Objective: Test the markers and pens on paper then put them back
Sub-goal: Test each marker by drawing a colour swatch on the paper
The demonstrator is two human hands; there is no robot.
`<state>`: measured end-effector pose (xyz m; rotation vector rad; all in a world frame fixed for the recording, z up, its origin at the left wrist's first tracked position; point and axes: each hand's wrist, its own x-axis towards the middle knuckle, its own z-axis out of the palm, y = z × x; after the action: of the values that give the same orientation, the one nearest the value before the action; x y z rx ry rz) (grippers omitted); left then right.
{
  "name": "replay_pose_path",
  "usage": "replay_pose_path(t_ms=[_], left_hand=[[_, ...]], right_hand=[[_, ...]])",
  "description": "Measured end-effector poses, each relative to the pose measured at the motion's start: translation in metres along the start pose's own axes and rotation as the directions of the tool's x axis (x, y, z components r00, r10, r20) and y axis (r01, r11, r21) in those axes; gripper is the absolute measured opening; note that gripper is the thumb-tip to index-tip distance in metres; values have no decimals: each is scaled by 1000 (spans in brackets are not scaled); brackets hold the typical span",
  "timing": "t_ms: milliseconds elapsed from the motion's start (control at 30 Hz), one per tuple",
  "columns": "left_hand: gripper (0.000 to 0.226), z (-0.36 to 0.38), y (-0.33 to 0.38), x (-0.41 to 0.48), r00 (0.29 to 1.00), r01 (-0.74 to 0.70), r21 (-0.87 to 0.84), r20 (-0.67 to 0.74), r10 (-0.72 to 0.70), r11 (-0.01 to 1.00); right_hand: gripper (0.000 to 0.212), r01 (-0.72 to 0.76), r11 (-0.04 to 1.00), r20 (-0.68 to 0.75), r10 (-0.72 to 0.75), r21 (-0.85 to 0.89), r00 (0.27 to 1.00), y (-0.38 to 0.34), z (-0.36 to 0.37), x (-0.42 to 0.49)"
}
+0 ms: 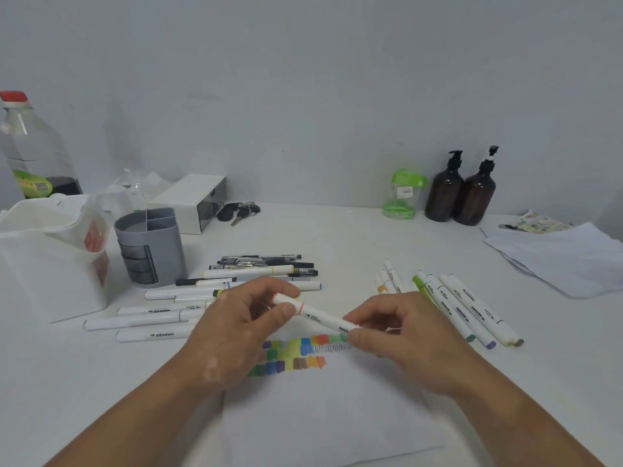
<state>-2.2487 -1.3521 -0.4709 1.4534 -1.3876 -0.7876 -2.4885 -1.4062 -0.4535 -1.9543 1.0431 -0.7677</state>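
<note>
Holding one white marker (320, 316) with both hands, just above the paper (337, 419). Our left hand (242, 318) pinches the end with the red ring, thumb and fingers curled round it. Our right hand (397, 335) is clamped on the other end, fingers closed on the barrel. The marker sits tilted, its left end farther from us. The paper lies flat on the tabletop (354, 237) in front of us, with rows of colour swatches (293, 353) and a pen squiggle (332, 348) partly under the hands. Left of the hands: markers and pens (215, 291) spread beside a grey desk organizer (150, 246). Right: a second group of markers (465, 308). Two amber pump bottles (458, 193) stand by the wall.
</note>
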Motion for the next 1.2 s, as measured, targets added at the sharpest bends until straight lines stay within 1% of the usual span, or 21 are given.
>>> replay_pose_path(t_ms=[33, 67, 167, 200, 233, 300, 367, 433, 500, 633, 767, 833, 900, 967, 1000, 1067, 1133, 1200], left_hand=[[18, 1, -1, 0, 1000, 5, -1, -3, -5, 1000], [19, 2, -1, 1, 1000, 5, 3, -4, -5, 1000], [27, 4, 0, 2, 1000, -14, -63, -4, 13, 998], [29, 4, -1, 2, 1000, -19, -85, -15, 18, 996], [28, 3, -2, 3, 999, -19, -90, -33, 16, 996], [21, 2, -4, 4, 997, -28, -55, -77, 24, 998], [15, 2, -5, 4, 995, -47, -23, -91, 45, 999], [11, 3, -5, 3, 996, -53, 29, -68, 55, 998], [7, 4, -6, 1, 997, -63, 71, -40, 66, 995], [11, 0, -7, 1, 998, -60, 129, 9, 60, 990], [11, -6, -5, 0, 991, -120, 192, 81, 106, 974], [12, -11, -3, -1, 988, -135, 185, 99, 118, 973], [13, -20, -2, -3, 990, -121, 140, 87, 109, 983], [14, -33, -5, -7, 995, -98, 98, 42, 94, 990], [14, -40, -8, -9, 995, -97, 108, 7, 97, 989], [13, -53, -17, -16, 992, -92, 128, -69, 102, 987], [10, -64, -27, -23, 987, -64, 91, -141, 77, 994], [10, -67, -32, -27, 979, -28, 74, -199, 42, 997]], right_hand=[[11, 20, 994, -27, -23, -105, 999, 0, 4, -1], [12, 30, 987, -35, -36, -157, 999, 0, 9, -2], [14, 44, 979, -23, -50, -199, 998, -4, 20, -3], [11, 22, 974, -70, -39, -223, 997, -1, 18, 0], [9, -24, 967, -151, -16, -254, 988, 3, 12, 4], [12, -166, 934, -326, 57, -316, 944, 12, -5, 11], [12, -284, 885, -404, 123, -368, 907, 22, -15, 13], [6, -338, 847, -425, 151, -411, 893, 30, -14, 18], [6, -359, 806, -434, 143, -470, 890, 33, -9, 22], [6, -389, 741, -484, 99, -547, 870, 34, -7, 27], [13, -424, 707, -510, 104, -566, 854, 37, -7, 24], [17, -432, 696, -507, 112, -574, 854, 36, -6, 22], [21, -431, 679, -503, 103, -595, 858, 34, -4, 19], [20, -408, 668, -492, 71, -623, 868, 30, -1, 14], [18, -380, 687, -490, 39, -620, 871, 28, 0, 13], [13, -276, 762, -470, -42, -587, 882, 23, 5, 12], [13, -141, 821, -369, -90, -554, 925, 14, 17, 15], [9, -27, 837, -207, -104, -546, 973, 7, 35, 21]])
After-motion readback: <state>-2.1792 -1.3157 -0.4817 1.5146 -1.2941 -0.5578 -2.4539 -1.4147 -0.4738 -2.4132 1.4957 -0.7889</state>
